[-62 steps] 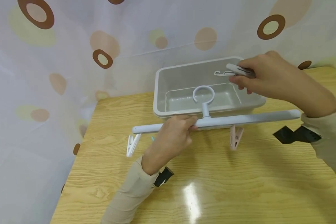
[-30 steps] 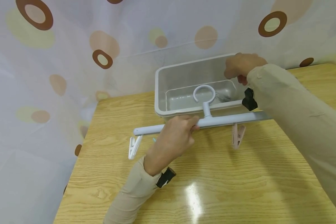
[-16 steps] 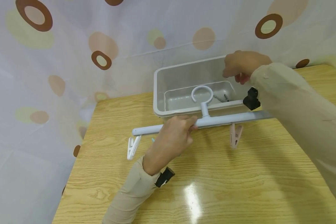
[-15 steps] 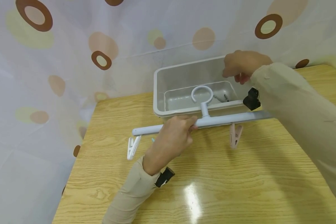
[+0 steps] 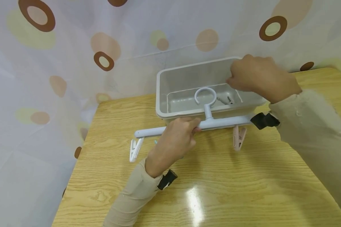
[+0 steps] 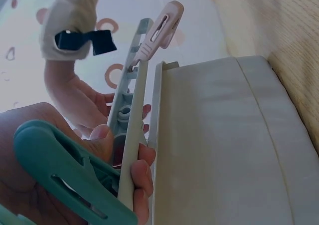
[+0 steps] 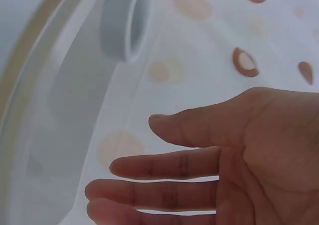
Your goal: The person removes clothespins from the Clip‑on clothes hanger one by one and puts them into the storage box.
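So there's a pale blue-grey hanger with a ring-shaped hook, and it's right in the fingers of the left hand. Left wrist view shows the grip pretty well: thumb on one edge of the bar, fingers curled round the other, and little ribs running along its hollow underside.

Clips next. A white clip hangs off the bar to the left of those fingers, out by the end, and a pink clip hangs to the right of them. A teal clip sits just beside the thumb and palm. I can't tell how it's attached.

The right hand isn't holding anything. Its thumb and fingers are stretched out with gaps showing between them, well apart from the hook.

Just past the left fingers there's a grey bin, and in the head view the right hand covers its far right corner. Can't tell if the bar touches the rim. Inside, below the right fingers, lies a small grey clip.

Further out from the fingers: beige sleeves on both arms, a black strap at each wrist, a wood-grain table under everything, and a spotty curtain behind the bin.
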{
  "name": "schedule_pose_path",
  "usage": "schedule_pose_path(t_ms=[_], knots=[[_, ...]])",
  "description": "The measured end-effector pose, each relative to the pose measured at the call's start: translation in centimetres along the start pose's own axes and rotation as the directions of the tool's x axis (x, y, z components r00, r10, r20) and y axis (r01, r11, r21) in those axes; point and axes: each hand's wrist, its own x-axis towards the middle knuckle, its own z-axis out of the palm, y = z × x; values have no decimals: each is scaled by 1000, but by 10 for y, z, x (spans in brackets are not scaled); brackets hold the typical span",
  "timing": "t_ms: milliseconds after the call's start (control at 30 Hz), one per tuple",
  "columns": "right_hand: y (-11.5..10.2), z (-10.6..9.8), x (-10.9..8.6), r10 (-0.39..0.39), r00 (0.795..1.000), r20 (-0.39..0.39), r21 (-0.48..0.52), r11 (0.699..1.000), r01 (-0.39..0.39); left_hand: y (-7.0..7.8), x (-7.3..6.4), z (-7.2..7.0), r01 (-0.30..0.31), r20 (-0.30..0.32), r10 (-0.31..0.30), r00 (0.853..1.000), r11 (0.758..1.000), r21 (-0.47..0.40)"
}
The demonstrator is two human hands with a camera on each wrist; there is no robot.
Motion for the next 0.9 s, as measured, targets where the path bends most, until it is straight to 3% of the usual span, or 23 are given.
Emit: schedule_pose_path(t_ms=[133, 333, 700, 900], knots=[[-9, 8, -20, -16, 993, -117, 29, 999, 20, 0, -1, -1, -4, -9, 4, 1000, 1000, 9], [-13, 25, -49, -31, 958, -284, 34, 999, 42, 0, -1, -1, 2, -10, -2, 1000, 1000, 1], [-13, 62, -88, 30, 927, -373, 149, 988, 28, -3, -3, -2, 1, -12, -1, 1000, 1000, 9], [-5, 95, -106, 23, 935, -355, 241, 968, 67, -3, -1, -1, -21, -14, 22, 1000, 1000, 9]])
